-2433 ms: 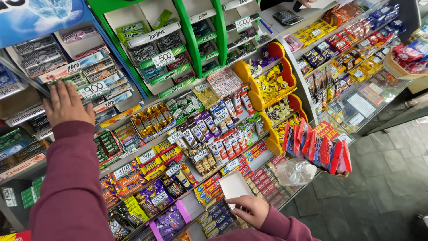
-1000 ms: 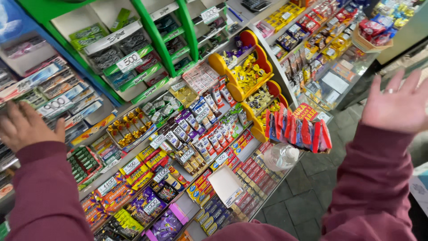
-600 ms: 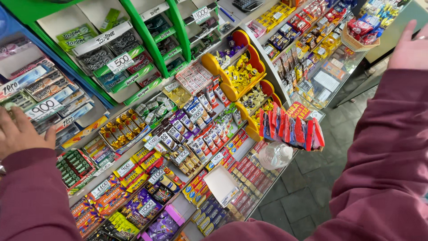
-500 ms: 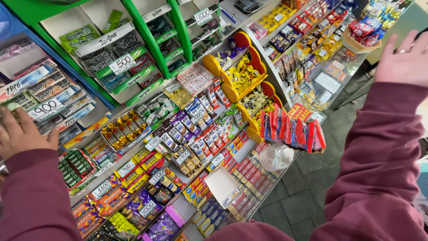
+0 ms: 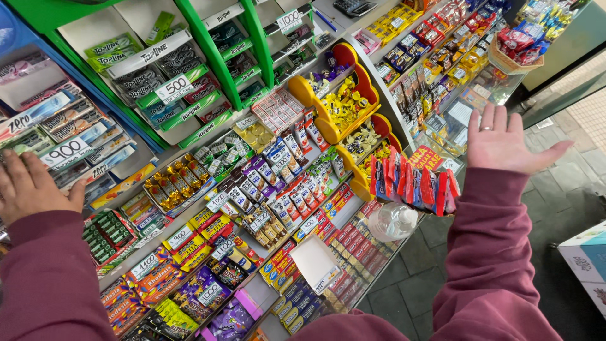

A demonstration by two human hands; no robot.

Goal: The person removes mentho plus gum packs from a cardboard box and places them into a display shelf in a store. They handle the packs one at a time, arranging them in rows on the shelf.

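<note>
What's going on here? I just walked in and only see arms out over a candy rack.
A person in maroon sleeves stands at a sweet rack with both hands open and empty. The left hand is by the gum boxes; the right hand is raised, palm out, above red packets hanging off the rack.

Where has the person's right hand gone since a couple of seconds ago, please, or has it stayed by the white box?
Yes, it moved. The right hand left the white box low on the rack and now hangs raised, open and empty, off the rack's right end beyond the red packets.
</note>
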